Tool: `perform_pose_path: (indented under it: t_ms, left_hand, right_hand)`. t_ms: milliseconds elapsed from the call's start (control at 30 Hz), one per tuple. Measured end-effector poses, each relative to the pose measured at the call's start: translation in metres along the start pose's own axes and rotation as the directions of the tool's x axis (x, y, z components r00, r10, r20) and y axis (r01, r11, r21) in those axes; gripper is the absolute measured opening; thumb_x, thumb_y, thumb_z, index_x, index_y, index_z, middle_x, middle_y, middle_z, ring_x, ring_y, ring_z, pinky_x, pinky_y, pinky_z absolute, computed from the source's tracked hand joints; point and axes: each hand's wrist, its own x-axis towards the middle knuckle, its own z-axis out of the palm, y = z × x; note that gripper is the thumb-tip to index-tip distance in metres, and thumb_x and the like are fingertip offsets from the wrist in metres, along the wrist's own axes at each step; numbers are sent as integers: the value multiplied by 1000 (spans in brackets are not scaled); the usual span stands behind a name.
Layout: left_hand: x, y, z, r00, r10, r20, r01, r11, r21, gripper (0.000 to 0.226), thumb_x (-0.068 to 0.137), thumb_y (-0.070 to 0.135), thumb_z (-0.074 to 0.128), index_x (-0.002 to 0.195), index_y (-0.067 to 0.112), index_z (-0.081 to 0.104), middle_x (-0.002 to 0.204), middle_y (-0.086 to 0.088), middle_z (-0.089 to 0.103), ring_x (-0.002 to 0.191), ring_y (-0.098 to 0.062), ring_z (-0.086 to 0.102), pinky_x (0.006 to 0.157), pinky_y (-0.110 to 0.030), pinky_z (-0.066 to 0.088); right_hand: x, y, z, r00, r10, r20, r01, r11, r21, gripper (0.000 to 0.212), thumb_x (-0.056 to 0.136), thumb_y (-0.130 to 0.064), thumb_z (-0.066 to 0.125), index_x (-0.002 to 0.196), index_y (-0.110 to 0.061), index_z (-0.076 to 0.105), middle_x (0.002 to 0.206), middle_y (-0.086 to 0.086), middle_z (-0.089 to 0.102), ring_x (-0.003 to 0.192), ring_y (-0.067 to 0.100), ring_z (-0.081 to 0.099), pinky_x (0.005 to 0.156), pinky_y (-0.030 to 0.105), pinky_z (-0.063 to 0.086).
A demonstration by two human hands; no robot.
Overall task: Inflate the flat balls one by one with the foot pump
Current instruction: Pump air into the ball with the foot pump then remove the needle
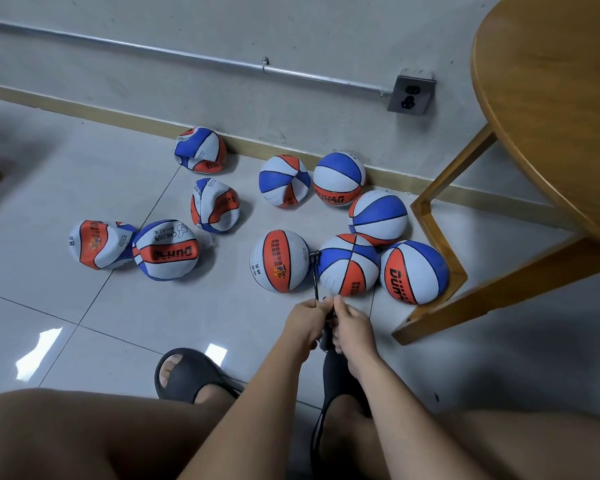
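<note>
We count 10 balls loose on the floor (84, 323). 6 look round, grouped to the right; 1 by the skirting looks faceted, maybe underfilled. 4 flat balls (167, 249) lie crumpled to the left, not yet done. The hose (315, 275) runs up to the nearest round ball (279, 261), its fitting at that ball's side; we judge this one in hand or just filled. Left hand (305, 323) and right hand (354, 327) both curl round the dark top of the foot pump (326, 336), just below that ball. No container in view.
</note>
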Motion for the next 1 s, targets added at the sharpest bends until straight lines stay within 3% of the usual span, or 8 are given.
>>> perform_pose_path:
  t_ms: [133,367,467,567,733,933,1000]
  left_hand:
    - [8,-22,3,998,-66,10,65,997,51,42,105,51,58,85,14,56,67,-5,53,47,-17,35,46,-23,25]
    - [13,-51,2,990,-140,-10,140,982,125,47,105,53,56,97,7,64,75,-8,50,54,-20,31,48,-25,26]
    - [8,-39,0,995,-95,-41,99,991,93,44,107,48,55,98,6,63,75,-7,52,55,-19,34,47,-25,28]
    - [1,-6,-4,997,9,-72,-8,1000,7,38,103,45,61,87,10,60,71,-5,55,53,-18,40,44,-22,29]
    - [-6,41,-9,984,145,-99,-151,987,-55,40,100,48,65,77,16,61,68,2,57,55,-17,44,51,-25,33]
    - [-8,31,-5,992,112,-53,-117,988,-103,37,102,49,66,86,17,57,73,-5,51,47,-13,38,44,-19,28]
    - [-6,26,-3,996,82,-43,-86,991,-99,37,103,48,65,86,16,59,69,-2,53,43,-11,40,43,-17,29]
  right_hand:
    - [3,23,-1,998,54,18,-53,996,-75,39,105,-61,50,90,-42,80,52,-4,51,51,19,43,52,33,34]
    - [6,46,1,980,198,9,-194,966,-171,48,106,-61,52,97,-23,80,59,5,50,50,20,43,48,27,37]
    - [4,31,4,991,132,19,-127,975,-183,45,106,-57,52,96,-25,81,58,-1,58,53,20,47,50,30,39]
    - [0,-2,10,1000,12,-16,-13,997,-80,42,103,-54,56,88,-24,81,55,-2,60,50,20,50,56,35,40]
    - [4,-43,15,983,-139,-124,142,990,17,43,84,-68,56,82,-32,79,71,2,74,77,31,71,70,43,56]
    - [3,-23,15,984,-145,-106,155,984,89,50,86,-77,57,84,-32,79,73,-6,71,76,22,65,71,39,50]
    - [3,-19,13,988,-117,-97,127,986,104,46,95,-69,60,77,-30,77,64,-6,65,63,18,59,61,32,47]
